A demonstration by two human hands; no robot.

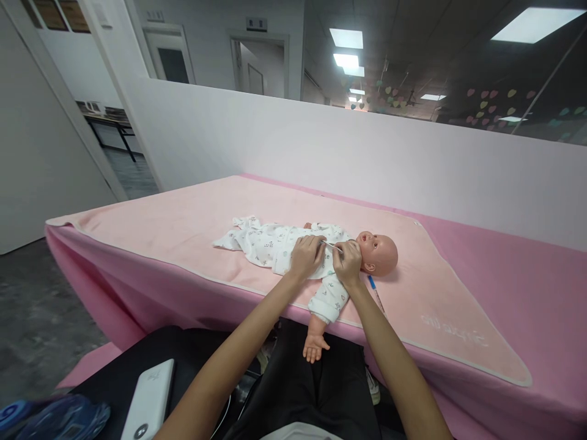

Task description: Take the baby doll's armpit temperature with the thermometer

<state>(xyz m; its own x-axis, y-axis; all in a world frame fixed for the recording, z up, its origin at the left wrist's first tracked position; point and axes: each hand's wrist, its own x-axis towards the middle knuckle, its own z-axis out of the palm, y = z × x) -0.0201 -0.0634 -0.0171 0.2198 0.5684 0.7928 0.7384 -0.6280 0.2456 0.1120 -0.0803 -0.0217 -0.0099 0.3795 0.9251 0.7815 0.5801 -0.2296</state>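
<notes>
A baby doll [378, 253] lies on its back in white printed clothes [263, 244], head to the right, one arm hanging over the table edge. Over its chest, my left hand [306, 255] has its fingers closed on one end of a thin pale cord [332, 245], possibly a tie of the clothing. Close to the doll's chin, my right hand [347, 261] pinches the cord's other end. The cord runs taut across the short gap between my hands; its ends are hidden by my fingers.
A pink mat [183, 208] covers the table under the doll. Beside my right forearm lies a slim stick with a blue end [372, 283]. At lower left are a white power bank [149, 400] and a blue plastic bottle [68, 418]. A white wall [275, 140] stands behind.
</notes>
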